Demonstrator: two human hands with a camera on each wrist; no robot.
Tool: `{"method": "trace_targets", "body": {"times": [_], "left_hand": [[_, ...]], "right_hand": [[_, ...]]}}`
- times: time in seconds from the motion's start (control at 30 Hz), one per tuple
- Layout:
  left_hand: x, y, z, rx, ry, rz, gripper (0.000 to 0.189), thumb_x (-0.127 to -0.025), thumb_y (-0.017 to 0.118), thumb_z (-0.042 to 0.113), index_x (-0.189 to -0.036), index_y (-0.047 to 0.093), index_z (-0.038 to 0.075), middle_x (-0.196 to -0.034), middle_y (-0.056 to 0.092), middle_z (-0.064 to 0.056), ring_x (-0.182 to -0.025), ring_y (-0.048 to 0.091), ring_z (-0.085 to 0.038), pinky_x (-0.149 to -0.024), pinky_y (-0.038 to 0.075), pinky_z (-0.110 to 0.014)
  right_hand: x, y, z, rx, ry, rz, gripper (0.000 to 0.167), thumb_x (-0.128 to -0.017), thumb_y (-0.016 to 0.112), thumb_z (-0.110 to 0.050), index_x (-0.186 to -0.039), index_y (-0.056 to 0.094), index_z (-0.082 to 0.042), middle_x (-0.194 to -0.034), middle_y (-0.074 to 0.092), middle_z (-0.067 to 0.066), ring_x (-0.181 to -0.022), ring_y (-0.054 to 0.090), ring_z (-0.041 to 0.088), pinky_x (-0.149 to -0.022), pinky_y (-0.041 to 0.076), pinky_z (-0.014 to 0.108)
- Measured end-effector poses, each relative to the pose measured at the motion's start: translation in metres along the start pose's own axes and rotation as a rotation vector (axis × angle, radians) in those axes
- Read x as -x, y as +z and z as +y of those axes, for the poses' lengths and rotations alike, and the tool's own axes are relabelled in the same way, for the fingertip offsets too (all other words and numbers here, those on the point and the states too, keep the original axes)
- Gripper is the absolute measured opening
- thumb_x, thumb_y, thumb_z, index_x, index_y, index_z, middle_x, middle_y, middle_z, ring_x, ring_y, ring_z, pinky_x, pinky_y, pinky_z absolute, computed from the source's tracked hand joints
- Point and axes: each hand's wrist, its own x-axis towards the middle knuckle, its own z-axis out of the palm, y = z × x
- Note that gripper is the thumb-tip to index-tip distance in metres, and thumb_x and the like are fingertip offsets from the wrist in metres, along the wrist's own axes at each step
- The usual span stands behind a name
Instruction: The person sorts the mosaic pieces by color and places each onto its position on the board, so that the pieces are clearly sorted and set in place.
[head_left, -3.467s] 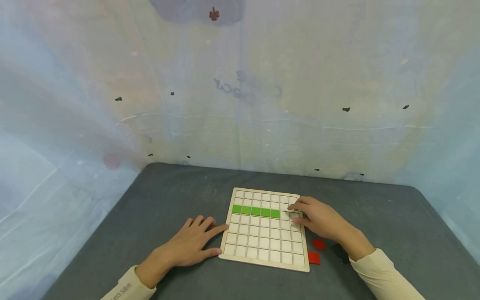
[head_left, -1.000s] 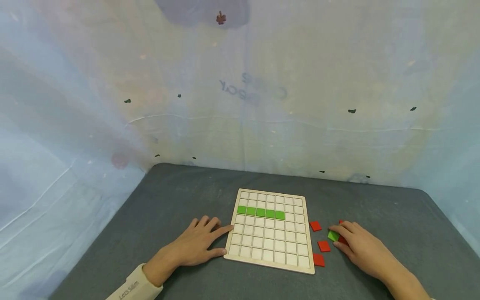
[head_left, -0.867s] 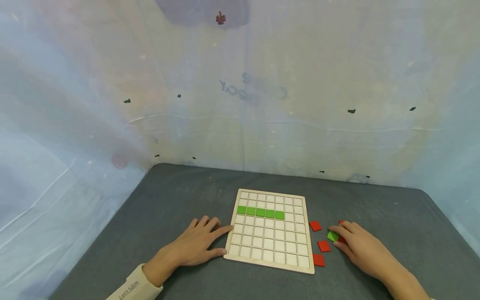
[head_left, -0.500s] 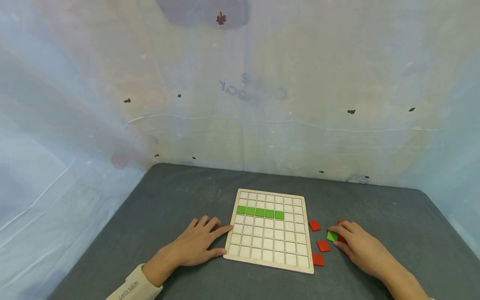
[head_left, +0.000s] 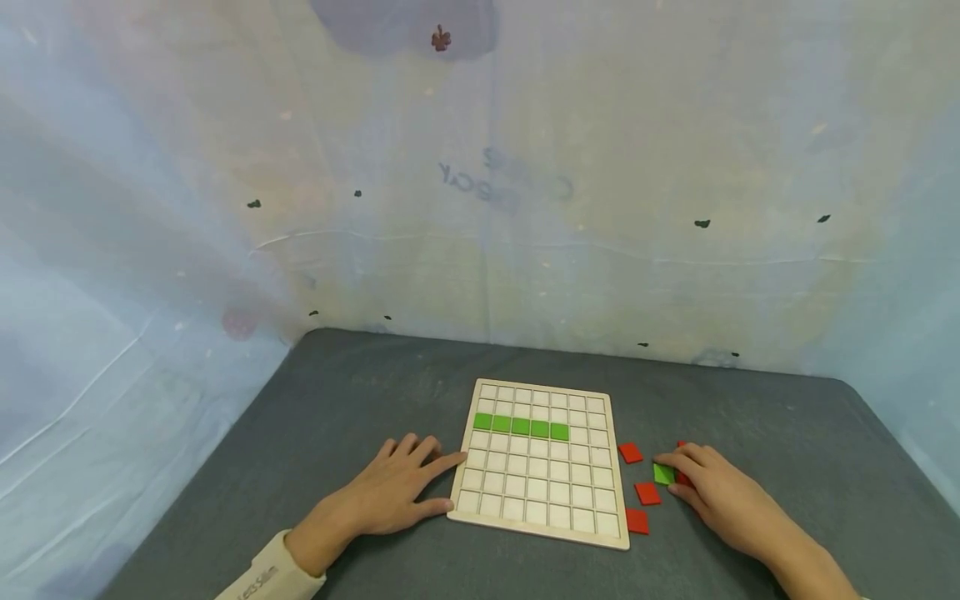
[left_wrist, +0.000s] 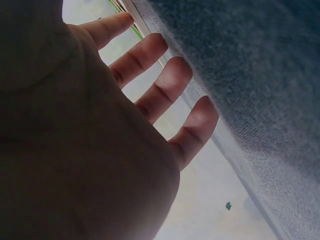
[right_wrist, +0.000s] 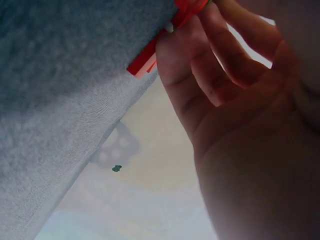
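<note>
A pale wooden grid board (head_left: 517, 483) lies on the table with a row of green square tiles (head_left: 521, 426) in its third row from the back. My left hand (head_left: 378, 493) lies at the board's left side, index finger and thumb touching its edge, the other fingers spread on the table. To the right of the board, my right hand (head_left: 720, 496) holds a loose green tile (head_left: 663, 473) between thumb and index finger, down at the table. Red tiles (right_wrist: 142, 57) lie under its other fingers, partly hidden by the hand.
Loose red tiles (head_left: 647, 493) lie between the board and the right hand; one red tile (head_left: 637, 522) touches the board's right edge. A dark grey cloth covers the table (head_left: 390, 375), with a pale patterned curtain (head_left: 585, 167) behind it.
Over the longer span, my right hand has left the board's right side for the loose tiles. In the last second it has shifted slightly left with the green tile; the left hand stays put.
</note>
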Motion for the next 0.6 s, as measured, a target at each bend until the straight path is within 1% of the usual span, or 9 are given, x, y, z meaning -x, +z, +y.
{"method": "trace_targets", "body": {"times": [0.1,0.3,0.6], "left_hand": [[-0.0003,-0.0004,0.0004,0.002,0.0,-0.001,0.06,-0.098,0.048,0.062,-0.152,0.038,0.038,-0.125,0.048,0.005,-0.099,0.034,-0.014,-0.083,0.029,-0.043],[0.0002,-0.0012,0.001,0.004,-0.001,0.005,0.061,-0.098,0.048,0.062,-0.153,0.038,0.038,-0.125,0.049,0.005,-0.099,0.034,-0.013,-0.083,0.029,-0.043],[0.0008,0.0003,0.0002,-0.012,0.015,0.02,0.06,-0.098,0.048,0.061,-0.152,0.039,0.037,-0.123,0.049,0.006,-0.096,0.033,-0.012,-0.081,0.026,-0.039]], "right_hand": [[0.0004,-0.0004,0.0004,-0.008,0.006,-0.008,0.037,-0.089,0.074,-0.025,-0.125,0.066,-0.022,-0.124,0.061,0.003,-0.113,0.06,0.024,-0.087,0.053,0.046],[-0.0006,-0.0013,0.0007,0.006,-0.006,-0.002,0.035,-0.088,0.075,-0.025,-0.122,0.067,-0.024,-0.119,0.062,-0.002,-0.108,0.059,0.019,-0.085,0.053,0.043],[0.0007,-0.001,0.0012,0.003,-0.025,0.015,0.032,-0.088,0.075,-0.022,-0.119,0.067,-0.026,-0.117,0.062,-0.004,-0.107,0.06,0.018,-0.085,0.054,0.041]]}}
